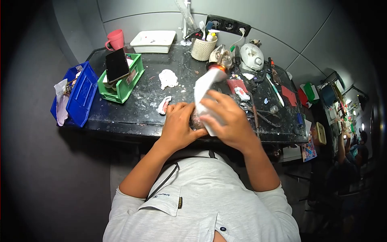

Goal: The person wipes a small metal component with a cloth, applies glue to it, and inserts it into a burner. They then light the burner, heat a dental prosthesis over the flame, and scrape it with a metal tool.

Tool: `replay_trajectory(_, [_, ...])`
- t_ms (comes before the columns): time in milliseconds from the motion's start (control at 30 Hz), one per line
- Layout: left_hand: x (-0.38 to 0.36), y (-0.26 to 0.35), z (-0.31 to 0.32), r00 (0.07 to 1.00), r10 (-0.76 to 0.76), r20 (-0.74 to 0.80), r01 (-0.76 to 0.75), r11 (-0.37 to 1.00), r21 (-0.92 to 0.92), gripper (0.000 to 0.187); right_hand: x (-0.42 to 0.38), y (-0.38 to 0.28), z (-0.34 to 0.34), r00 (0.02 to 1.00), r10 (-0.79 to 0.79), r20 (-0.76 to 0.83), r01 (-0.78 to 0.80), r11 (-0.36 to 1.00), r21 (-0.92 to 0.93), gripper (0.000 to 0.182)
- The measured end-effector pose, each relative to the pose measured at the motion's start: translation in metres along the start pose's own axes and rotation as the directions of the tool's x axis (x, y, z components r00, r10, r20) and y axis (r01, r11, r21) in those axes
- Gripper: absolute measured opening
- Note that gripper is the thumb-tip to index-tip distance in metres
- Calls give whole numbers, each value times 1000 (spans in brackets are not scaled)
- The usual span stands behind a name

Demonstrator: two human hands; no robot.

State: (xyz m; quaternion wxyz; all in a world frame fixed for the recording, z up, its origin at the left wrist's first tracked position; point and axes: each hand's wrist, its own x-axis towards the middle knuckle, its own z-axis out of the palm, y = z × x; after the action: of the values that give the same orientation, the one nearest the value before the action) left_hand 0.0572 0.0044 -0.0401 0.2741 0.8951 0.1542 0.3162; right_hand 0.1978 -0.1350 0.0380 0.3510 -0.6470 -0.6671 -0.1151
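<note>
At the centre of the frame, near the front edge of the dark table (137, 115), the left hand (177, 123) has its fingers curled and its thumb stretched out around a pinkish piece (196, 120), grasping it. The right hand (227, 121), blurred, lies just beside it with its fingers bent across a white sheet (203, 86); whether they are clenched on it cannot be told. The sheet runs from between the hands toward the upper centre, where its top end meets an orange glow beside a metal device (221, 56).

To the left of the hands are a white-and-red scrap (164, 105) and, farther up, a white lump (168, 79). At upper left, a phone (117, 65) leans on a green bin (121, 86), with a blue bin (82, 97) beside it and a pink cup (116, 39) and a white tray (153, 41) behind. A woven holder (203, 48) stands at upper centre. Right of the hands lie metal tools (262, 113), a red square (237, 86) and a pale-handled tool (275, 89).
</note>
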Motion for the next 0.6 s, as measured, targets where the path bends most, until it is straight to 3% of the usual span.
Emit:
replay_trajectory(100, [0, 0, -1, 999, 35, 34, -36, 999, 3, 83, -2, 10, 11, 992, 8, 127, -7, 1000, -11, 33])
replay_trajectory(200, [1, 7, -3, 999, -34, 10, 34, 999, -37, 85, -8, 12, -30, 963, 263, -56, -258, 962, 84, 17])
replay_trajectory(233, [0, 6, -2, 999, -39, -4, 39, 999, -26, 90, -12, 11, -52, 915, 401, -30, -396, 912, 111, 16])
replay_trajectory(300, [0, 6, -2, 999, -52, -3, 52, 998, -37, 90, -31, 29, -98, 848, 529, 43, -515, 800, 307, 22])
replay_trajectory(367, [0, 6, -2, 998, -54, 8, 55, 997, -47, 91, -70, 85, -137, 894, 424, 143, -403, 621, 673, 31])
replay_trajectory(400, [0, 6, -2, 999, -39, -2, 38, 998, -42, 91, -81, 106, -146, 865, 486, 123, -460, 671, 581, 25])
replay_trajectory(433, [0, 6, -2, 1000, -23, -13, 23, 999, -35, 91, -78, 110, -145, 807, 591, 24, -591, 806, 26, 22])
replay_trajectory(467, [1, 6, -2, 1000, -20, -19, 19, 999, -35, 91, -73, 114, -143, 778, 616, -126, -579, 624, -525, 18])
replay_trajectory(500, [0, 7, -2, 1000, -31, -2, 31, 999, -34, 91, -75, 111, -149, 670, 715, -202, -705, 528, -473, 14])
replay_trajectory(533, [0, 7, -2, 999, -44, 13, 44, 999, -32, 91, -74, 108, -152, 754, 637, -158, -656, 744, -132, 15])
replay_trajectory(600, [0, 7, -2, 999, -42, 13, 42, 999, -31, 91, -75, 96, -159, 788, 615, 18, -580, 732, 357, 18])
